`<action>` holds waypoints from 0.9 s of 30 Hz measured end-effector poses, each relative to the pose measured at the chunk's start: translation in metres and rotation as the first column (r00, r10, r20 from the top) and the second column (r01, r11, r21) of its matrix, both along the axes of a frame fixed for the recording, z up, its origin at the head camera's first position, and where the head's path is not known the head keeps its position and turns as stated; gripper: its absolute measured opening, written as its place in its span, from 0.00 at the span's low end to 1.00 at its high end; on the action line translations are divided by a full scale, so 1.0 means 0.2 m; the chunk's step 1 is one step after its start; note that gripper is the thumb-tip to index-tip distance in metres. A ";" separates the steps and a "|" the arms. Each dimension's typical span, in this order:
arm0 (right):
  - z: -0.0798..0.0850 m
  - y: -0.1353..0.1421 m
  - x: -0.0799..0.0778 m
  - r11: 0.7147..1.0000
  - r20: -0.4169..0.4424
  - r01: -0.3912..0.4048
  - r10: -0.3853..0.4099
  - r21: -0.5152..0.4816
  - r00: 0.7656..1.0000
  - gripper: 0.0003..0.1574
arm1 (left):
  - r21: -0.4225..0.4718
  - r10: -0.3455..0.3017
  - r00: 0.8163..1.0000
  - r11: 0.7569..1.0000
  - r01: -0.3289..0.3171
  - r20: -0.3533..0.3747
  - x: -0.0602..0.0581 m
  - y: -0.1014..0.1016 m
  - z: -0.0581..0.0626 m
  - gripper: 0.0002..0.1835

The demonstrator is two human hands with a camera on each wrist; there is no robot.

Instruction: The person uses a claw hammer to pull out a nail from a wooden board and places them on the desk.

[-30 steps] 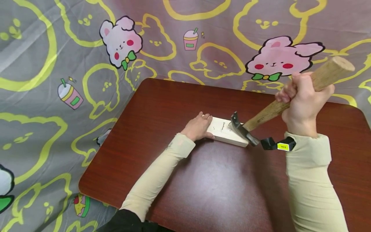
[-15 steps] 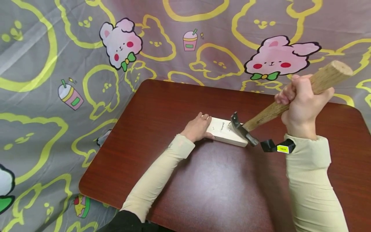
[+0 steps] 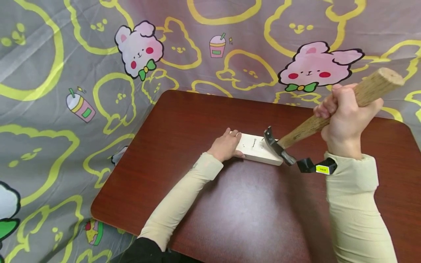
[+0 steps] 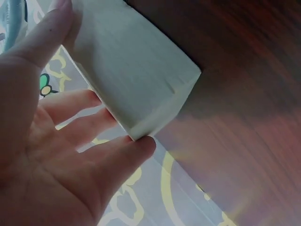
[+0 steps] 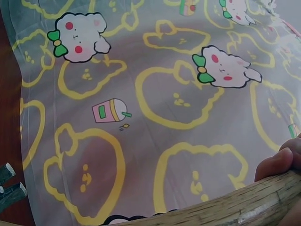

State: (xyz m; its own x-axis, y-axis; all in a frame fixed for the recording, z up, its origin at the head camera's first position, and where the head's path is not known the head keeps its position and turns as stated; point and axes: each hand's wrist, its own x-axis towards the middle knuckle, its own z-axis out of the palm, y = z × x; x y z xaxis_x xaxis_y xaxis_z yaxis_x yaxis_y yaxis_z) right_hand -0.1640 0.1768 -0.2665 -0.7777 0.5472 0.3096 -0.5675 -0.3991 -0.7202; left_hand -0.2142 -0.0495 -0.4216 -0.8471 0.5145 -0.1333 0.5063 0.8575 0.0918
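A pale wooden block [image 3: 248, 138] lies on the table, with a nail [image 3: 254, 142] standing up from its top and a few small dark marks around it. My left hand [image 3: 225, 146] holds the block's left end, thumb on the near side and fingers at the far side; the left wrist view shows the fingers [image 4: 129, 157] at the block's edge. My right hand [image 3: 345, 124] grips a claw hammer [image 3: 300, 132] by its wooden handle. The hammer's dark head is over the block's right end, claw beside a second, slanted nail [image 3: 262, 139], partly hidden.
The reddish-brown table [image 3: 184, 138] has rounded corners and a glossy patch near its front. A patterned cloth [image 3: 197, 44] hangs close behind and along the left side. A small black device [image 3: 317, 166] sits at the right cuff.
Hardly anything differs. The hammer, block and both hands keep nearly the same places, with only a slight shift of the whole head view.
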 end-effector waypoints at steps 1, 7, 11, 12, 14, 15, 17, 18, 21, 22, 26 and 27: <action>0.00 0.00 0.00 1.000 0.000 -0.003 0.003 -0.002 1.000 0.14 | 0.000 -0.001 1.000 1.000 0.001 0.004 0.00 0.00 0.00 0.47; 0.02 -0.01 0.02 1.000 -0.002 -0.012 0.012 -0.001 1.000 0.16 | -0.001 -0.006 1.000 1.000 0.006 0.004 -0.01 -0.01 -0.01 0.47; 0.03 -0.01 0.02 1.000 0.001 -0.006 0.006 0.004 1.000 0.16 | 0.011 0.000 1.000 1.000 -0.001 0.016 -0.01 -0.01 -0.01 0.48; 0.03 -0.01 0.02 1.000 0.002 -0.005 0.005 0.002 1.000 0.16 | 0.016 0.001 1.000 1.000 -0.001 0.022 -0.01 -0.01 -0.01 0.48; 0.03 -0.01 0.03 1.000 0.004 -0.006 0.006 0.001 1.000 0.16 | 0.024 -0.001 0.999 1.000 0.000 0.039 -0.01 -0.01 -0.02 0.49; 0.03 -0.01 0.03 1.000 0.005 -0.007 0.007 0.001 1.000 0.16 | 0.029 -0.002 0.999 1.000 0.001 0.048 -0.01 -0.01 -0.02 0.49; 0.04 -0.02 0.04 1.000 0.008 -0.018 0.018 -0.003 1.000 0.16 | 0.054 -0.005 0.998 0.999 0.001 0.066 -0.01 -0.01 -0.02 0.48; 0.04 -0.02 0.05 1.000 0.006 -0.022 0.022 0.002 1.000 0.17 | 0.079 -0.010 0.997 0.997 0.004 0.071 -0.01 -0.02 -0.02 0.47; 0.05 -0.03 0.06 0.999 -0.006 -0.033 0.033 -0.001 0.999 0.18 | 0.220 -0.029 0.997 0.975 0.013 0.069 -0.01 -0.02 0.00 0.42; 0.06 -0.03 0.07 0.999 -0.013 -0.035 0.035 0.004 0.999 0.18 | 0.290 -0.040 0.997 0.957 0.019 0.064 0.00 -0.02 0.01 0.39; 0.09 -0.04 0.10 0.999 -0.039 -0.045 0.046 0.020 0.998 0.19 | 0.522 -0.089 0.996 0.850 0.075 0.003 0.03 -0.01 0.05 0.26; 0.10 -0.04 0.11 0.999 -0.043 -0.048 0.049 0.021 0.998 0.20 | 0.556 -0.103 0.994 0.825 0.098 -0.023 0.04 0.00 0.06 0.23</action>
State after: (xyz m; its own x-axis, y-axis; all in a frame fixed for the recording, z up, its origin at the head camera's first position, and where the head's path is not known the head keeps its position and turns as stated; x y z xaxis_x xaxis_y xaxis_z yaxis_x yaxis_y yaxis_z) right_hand -0.1421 0.1694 -0.2463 -0.7888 0.5022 0.3543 -0.5787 -0.4127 -0.7034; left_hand -0.2072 -0.0499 -0.4091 -0.7869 0.5856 0.1945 0.5840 0.6048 0.5414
